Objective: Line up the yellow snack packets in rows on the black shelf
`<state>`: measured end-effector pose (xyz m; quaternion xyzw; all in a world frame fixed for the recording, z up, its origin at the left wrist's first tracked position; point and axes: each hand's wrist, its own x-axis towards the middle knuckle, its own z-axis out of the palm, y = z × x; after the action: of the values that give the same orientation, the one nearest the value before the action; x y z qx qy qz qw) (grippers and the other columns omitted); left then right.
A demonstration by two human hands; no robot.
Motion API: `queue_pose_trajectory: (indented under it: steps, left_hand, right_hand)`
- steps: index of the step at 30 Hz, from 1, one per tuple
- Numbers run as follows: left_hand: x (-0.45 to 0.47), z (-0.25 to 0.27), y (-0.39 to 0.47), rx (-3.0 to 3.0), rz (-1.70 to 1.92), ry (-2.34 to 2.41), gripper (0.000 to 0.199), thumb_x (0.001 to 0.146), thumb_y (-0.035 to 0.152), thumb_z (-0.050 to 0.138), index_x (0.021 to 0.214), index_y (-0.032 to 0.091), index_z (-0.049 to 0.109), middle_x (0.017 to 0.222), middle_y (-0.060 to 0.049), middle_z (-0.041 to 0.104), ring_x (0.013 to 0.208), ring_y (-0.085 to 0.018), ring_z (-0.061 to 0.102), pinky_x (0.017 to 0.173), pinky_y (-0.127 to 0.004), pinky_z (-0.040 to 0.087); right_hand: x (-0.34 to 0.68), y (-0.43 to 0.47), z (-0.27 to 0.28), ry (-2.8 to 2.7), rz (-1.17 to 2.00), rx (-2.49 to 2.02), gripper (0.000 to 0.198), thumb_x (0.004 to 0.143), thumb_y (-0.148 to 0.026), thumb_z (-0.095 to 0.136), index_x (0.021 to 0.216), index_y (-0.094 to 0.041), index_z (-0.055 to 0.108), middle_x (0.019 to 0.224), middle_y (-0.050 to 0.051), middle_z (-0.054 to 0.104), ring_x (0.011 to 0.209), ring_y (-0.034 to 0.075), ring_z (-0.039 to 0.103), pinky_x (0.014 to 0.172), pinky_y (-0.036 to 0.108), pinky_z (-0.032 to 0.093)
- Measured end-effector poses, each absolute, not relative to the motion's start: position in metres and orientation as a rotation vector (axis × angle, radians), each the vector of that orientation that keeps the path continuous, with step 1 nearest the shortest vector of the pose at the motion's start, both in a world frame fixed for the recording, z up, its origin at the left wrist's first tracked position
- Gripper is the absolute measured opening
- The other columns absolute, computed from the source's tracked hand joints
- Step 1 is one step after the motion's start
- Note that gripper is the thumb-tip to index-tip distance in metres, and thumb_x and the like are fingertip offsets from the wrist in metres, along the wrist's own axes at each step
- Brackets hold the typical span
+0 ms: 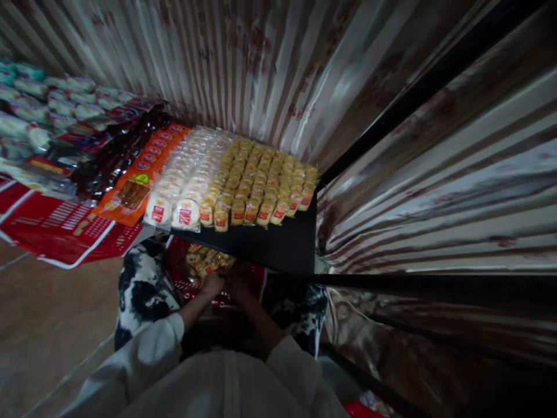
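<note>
Between my knees stands a red basket [260,283] holding small wrapped cakes [204,262] in clear packets with red labels. My left hand [214,283] is over the near side of the basket, beside the packets. My right hand [237,285] is in deep shadow, close against the left. The fingers of both hands look bent and drawn together, and whatever they hold is too dark to make out. Above the basket, rows of yellow wrapped cakes [261,186] stand on a black table [278,244], next to white round wrapped cakes [187,212].
Left of the cakes lie an orange snack packet [141,168], dark packets [122,154] and many pale packets [61,101]. Another red basket [65,220] is below them. Striped curtain [261,64] hangs behind, and a black bar [418,98] slants across the right.
</note>
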<state>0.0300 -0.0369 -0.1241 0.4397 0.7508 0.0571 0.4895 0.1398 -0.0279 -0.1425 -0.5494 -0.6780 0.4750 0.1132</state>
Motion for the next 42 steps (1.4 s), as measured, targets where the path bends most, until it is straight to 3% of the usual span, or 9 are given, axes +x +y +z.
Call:
queue_pose_trajectory:
  steps: [4,8,16,21,25,35,42]
  left_hand:
    - [0.032,-0.117,-0.039,1.016,0.275,1.786,0.037,0.074,0.004,0.041,0.098,0.016,0.066,0.100,-0.004,0.070,0.087,-0.012,0.064,0.071,-0.018,0.049]
    - [0.030,-0.105,-0.040,0.948,0.400,1.783,0.034,0.077,0.007,0.039,0.096,0.015,0.066,0.095,-0.003,0.070,0.081,-0.012,0.065,0.066,-0.018,0.049]
    - [0.011,-0.084,-0.042,0.826,0.648,1.869,0.029,0.081,0.019,0.043,0.106,0.013,0.059,0.095,-0.006,0.068,0.083,-0.014,0.063,0.065,-0.020,0.048]
    - [0.014,-0.068,-0.049,0.603,0.836,1.533,0.032,0.072,0.032,0.058,0.098,0.014,0.060,0.057,0.002,0.060,0.047,-0.010,0.053,0.045,-0.019,0.037]
    - [0.015,-0.056,-0.052,0.615,0.866,1.456,0.043,0.063,0.041,0.066,0.098,0.015,0.059,0.050,0.004,0.055,0.042,-0.008,0.047,0.040,-0.018,0.029]
    - [0.029,0.004,-0.044,0.723,0.959,1.395,0.046,0.061,0.044,0.069,0.094,0.013,0.061,0.063,0.001,0.062,0.045,-0.007,0.051,0.040,-0.017,0.031]
    - [0.039,0.012,-0.041,0.635,1.026,1.393,0.039,0.064,0.035,0.070,0.094,0.013,0.060,0.062,0.001,0.063,0.043,-0.006,0.052,0.038,-0.015,0.031]
  right_hand:
    - [0.147,-0.029,-0.136,-1.942,1.358,-1.733,0.035,0.068,-0.009,0.055,0.101,-0.016,0.064,0.100,0.010,0.069,0.091,0.023,0.064,0.080,0.034,0.048]
    - [0.157,-0.031,-0.127,-1.734,1.329,-1.746,0.043,0.067,-0.013,0.058,0.110,-0.018,0.059,0.107,0.008,0.066,0.096,0.021,0.063,0.083,0.035,0.048]
    - [0.174,-0.036,-0.117,-1.312,1.509,-1.505,0.031,0.067,-0.024,0.058,0.096,-0.020,0.068,0.101,0.003,0.069,0.096,0.021,0.063,0.089,0.039,0.046]
    - [0.183,-0.035,-0.089,-1.212,1.554,-1.418,0.029,0.062,-0.029,0.063,0.089,-0.024,0.071,0.095,0.001,0.071,0.094,0.023,0.063,0.088,0.039,0.047]
    - [0.192,-0.036,-0.061,-1.243,1.556,-1.366,0.028,0.062,-0.030,0.063,0.089,-0.025,0.070,0.095,0.001,0.070,0.094,0.023,0.062,0.090,0.040,0.045]
    - [0.204,-0.036,-0.015,-1.108,1.622,-1.341,0.035,0.063,-0.026,0.062,0.097,-0.021,0.064,0.092,0.002,0.069,0.086,0.021,0.063,0.076,0.033,0.048]
    - [0.210,-0.039,-0.009,-0.844,1.708,-1.309,0.045,0.071,-0.046,0.059,0.108,-0.020,0.059,0.092,0.004,0.069,0.076,0.020,0.065,0.062,0.028,0.049]
